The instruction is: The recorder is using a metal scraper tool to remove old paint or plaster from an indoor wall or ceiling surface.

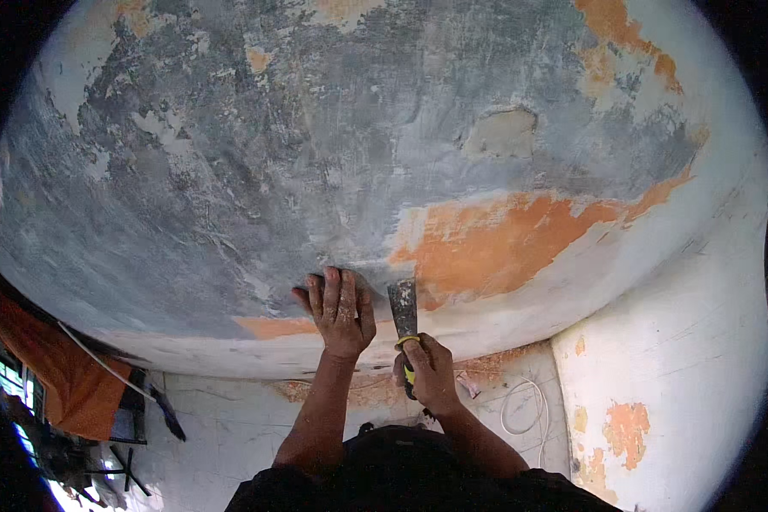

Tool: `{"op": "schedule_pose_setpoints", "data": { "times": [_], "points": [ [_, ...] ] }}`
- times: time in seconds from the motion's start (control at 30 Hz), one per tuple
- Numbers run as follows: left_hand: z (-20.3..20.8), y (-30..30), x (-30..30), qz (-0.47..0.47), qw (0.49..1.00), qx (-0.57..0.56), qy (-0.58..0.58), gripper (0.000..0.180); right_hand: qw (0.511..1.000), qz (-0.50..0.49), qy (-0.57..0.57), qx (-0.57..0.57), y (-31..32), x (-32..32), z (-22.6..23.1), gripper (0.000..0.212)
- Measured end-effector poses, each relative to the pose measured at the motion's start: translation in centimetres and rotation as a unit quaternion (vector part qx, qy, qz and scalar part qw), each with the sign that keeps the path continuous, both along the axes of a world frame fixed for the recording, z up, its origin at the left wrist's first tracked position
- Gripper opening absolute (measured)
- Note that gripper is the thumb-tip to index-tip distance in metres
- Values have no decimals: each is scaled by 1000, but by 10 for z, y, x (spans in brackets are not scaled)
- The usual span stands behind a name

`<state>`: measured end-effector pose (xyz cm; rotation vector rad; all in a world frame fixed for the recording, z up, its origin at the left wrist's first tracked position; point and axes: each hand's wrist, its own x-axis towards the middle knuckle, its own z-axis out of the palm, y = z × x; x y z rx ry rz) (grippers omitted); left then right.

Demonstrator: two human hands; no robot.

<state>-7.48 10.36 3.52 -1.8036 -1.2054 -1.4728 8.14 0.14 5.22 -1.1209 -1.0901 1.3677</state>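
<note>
My right hand (431, 373) is wrapped round the yellow-and-black handle of a scraper (404, 309). Its smeared metal blade points up against the wall (316, 171), at the left edge of an orange paint patch (486, 243). To the left, my left hand (340, 314) lies on the wall with its fingers stretched out, dusted with pale powder and holding nothing. Grey, scraped plaster covers most of the surface above both hands. White paint runs along its lower part.
Orange flakes (508, 357) litter the floor at the wall's foot. A white cable (533, 410) lies coiled there, right of me. An orange cloth (60, 367) hangs at the far left beside a dark-headed pole (111, 367). The side wall (666, 367) on the right has peeled spots.
</note>
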Motion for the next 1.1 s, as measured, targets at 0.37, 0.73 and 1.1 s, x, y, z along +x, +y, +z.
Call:
{"op": "schedule_pose_setpoints", "data": {
  "times": [0.37, 0.73, 1.1],
  "points": [
    [-6, -5, -1, -5, 1000, 5, 6, 45, 999, 3, 35, -4, -4, -6, 21, 31],
    [-6, -4, 1, -5, 1000, -21, -1, 46, 1000, -3, 6, -24, -2, 0, 4, 32],
    [-6, -4, -1, -1, 1000, -7, -4, 45, 1000, -1, 6, 5, 7, -4, 32, 30]
  ]
}}
